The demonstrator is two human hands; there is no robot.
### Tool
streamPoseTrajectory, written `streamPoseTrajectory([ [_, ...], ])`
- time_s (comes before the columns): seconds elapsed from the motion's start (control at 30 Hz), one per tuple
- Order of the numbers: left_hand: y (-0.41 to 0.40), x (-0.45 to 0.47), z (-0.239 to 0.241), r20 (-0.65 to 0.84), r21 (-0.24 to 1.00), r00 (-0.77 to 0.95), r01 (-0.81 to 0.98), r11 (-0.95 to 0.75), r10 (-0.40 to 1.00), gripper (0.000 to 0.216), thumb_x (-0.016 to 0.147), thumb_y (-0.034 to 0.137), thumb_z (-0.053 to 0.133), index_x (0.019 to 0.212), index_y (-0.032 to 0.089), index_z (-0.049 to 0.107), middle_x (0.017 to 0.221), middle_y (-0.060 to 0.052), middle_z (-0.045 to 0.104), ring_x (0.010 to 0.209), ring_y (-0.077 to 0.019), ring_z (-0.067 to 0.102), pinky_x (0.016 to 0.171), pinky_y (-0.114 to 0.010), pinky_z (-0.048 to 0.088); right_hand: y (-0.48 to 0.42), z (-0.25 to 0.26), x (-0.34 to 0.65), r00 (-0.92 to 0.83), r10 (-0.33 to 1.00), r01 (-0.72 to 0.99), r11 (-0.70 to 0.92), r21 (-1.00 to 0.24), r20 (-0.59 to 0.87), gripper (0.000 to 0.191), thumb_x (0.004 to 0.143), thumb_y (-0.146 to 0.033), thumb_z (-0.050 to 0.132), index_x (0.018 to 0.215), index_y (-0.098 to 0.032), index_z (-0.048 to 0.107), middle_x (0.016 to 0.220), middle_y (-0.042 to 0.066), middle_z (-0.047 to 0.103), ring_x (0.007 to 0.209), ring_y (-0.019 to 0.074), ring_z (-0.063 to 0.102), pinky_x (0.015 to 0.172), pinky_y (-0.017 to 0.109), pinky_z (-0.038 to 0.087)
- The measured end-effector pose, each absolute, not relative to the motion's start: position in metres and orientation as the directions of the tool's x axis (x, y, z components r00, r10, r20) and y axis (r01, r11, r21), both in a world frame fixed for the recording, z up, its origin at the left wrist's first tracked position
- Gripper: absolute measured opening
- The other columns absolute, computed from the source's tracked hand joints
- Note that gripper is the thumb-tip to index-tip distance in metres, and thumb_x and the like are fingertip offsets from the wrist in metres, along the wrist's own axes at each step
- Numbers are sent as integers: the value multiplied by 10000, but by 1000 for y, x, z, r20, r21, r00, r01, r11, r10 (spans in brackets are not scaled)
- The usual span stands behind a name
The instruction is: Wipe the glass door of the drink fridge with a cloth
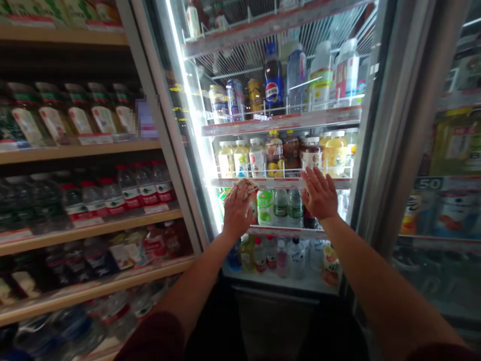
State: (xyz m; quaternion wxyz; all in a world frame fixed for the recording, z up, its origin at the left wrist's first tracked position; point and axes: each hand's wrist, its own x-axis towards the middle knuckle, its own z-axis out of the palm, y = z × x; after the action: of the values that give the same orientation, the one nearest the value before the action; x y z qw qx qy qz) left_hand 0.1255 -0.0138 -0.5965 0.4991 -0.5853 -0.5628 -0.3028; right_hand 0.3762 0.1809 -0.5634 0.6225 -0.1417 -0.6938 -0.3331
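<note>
My left hand [238, 213] is raised at the front of a lit drinks cooler [280, 182], closed over a crumpled, pale cloth [247, 185] that pokes out above the fingers. My right hand [319, 195] is held up at about the same height, palm forward, its fingers stretched out and nothing in it. Glints suggest a glass pane in front of the shelves; whether the palms touch it I cannot tell. Behind the right fingertips stands a dark drink bottle with a white label [311, 154]. Near the left hand is a bright green bottle [265, 205].
Wooden shelves [86, 150] with rows of bottles run along the left. A cola bottle [273, 80] and several cans stand on an upper cooler shelf. At the right, a metal door frame [409, 125] separates another drinks cooler [443, 200].
</note>
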Motion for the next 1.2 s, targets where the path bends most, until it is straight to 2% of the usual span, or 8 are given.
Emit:
streamPoseTrajectory([
  [0.1, -11, 128, -597, 932, -192, 134, 970, 147, 337, 539, 977, 179, 584, 1516, 192, 593, 1702, -129, 427, 1646, -351, 245, 1301, -596, 326, 181, -564, 377, -189, -219, 613, 735, 289, 957, 633, 1053, -227, 525, 1672, -197, 397, 1606, 95, 559, 1541, 228, 482, 1327, 416, 264],
  [0.33, -16, 140, -603, 857, -303, 250, 952, 49, 450, 528, 980, 180, 571, 1503, 233, 608, 1667, -84, 492, 1615, -329, 330, 1287, -591, 364, 186, -568, 375, -197, -149, 574, 784, 237, 969, 664, 1054, -238, 517, 1697, -245, 350, 1632, 89, 530, 1549, 245, 471, 1328, 458, 275],
  [0.57, -13, 129, -596, 932, -166, 113, 978, 127, 346, 511, 981, 185, 574, 1489, 196, 627, 1693, -126, 445, 1640, -352, 267, 1300, -607, 335, 188, -569, 376, -198, -150, 566, 790, 237, 969, 680, 1056, -238, 512, 1707, -256, 320, 1642, 86, 516, 1550, 248, 469, 1328, 466, 273],
  [0.8, -15, 138, -606, 879, -282, 231, 957, 66, 417, 505, 986, 166, 556, 1485, 203, 622, 1676, -103, 476, 1637, -329, 275, 1296, -601, 347, 184, -566, 376, -183, -221, 607, 741, 287, 958, 653, 1049, -222, 518, 1685, -207, 372, 1610, 98, 554, 1536, 236, 490, 1322, 442, 284],
  [1.0, -10, 131, -602, 930, -184, 134, 976, 119, 341, 508, 991, 189, 558, 1494, 220, 621, 1694, -100, 449, 1652, -325, 241, 1316, -593, 316, 184, -566, 377, -191, -199, 604, 748, 275, 961, 644, 1048, -228, 504, 1681, -215, 386, 1608, 106, 557, 1529, 248, 501, 1315, 460, 296],
  [1.2, -11, 132, -604, 916, -222, 175, 971, 92, 360, 495, 989, 196, 570, 1480, 223, 625, 1690, -96, 455, 1648, -330, 254, 1311, -604, 321, 185, -568, 376, -186, -183, 572, 779, 258, 965, 686, 1042, -217, 518, 1702, -242, 335, 1624, 89, 541, 1547, 240, 474, 1327, 452, 277],
])
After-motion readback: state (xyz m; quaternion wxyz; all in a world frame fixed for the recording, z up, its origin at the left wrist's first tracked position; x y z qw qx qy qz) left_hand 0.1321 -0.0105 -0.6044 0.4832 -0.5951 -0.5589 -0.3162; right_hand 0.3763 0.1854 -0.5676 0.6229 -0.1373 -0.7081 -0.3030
